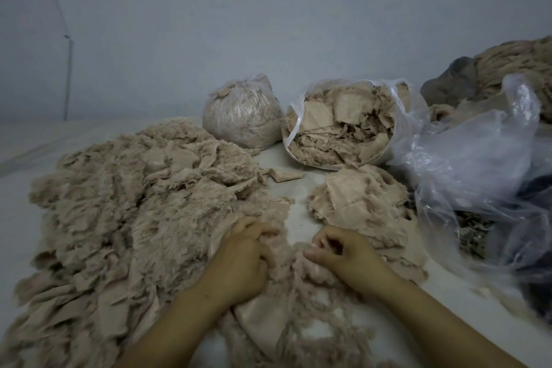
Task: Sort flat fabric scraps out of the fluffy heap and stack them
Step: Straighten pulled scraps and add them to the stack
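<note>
In the head view, a flat scrap (pixel 263 326) at the near edge of the fluffy heap (pixel 125 209) is gripped by the curled left hand (pixel 242 260). A tuft of fluff is pinched by the right hand (pixel 343 254). The stack of flat scraps (pixel 358 200) lies just beyond it, beside an open bag of scraps (pixel 343 125).

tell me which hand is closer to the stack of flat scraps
Right. The right hand sits just beside the flat scrap stack; the left hand lies farther off, in the fluffy heap.

Tied plastic bag (pixel 242 115) beside open scrap-filled bag (pixel 340 125); crumpled clear plastic (pixel 478 164) right; pale wall (pixel 209 24) behind.
</note>
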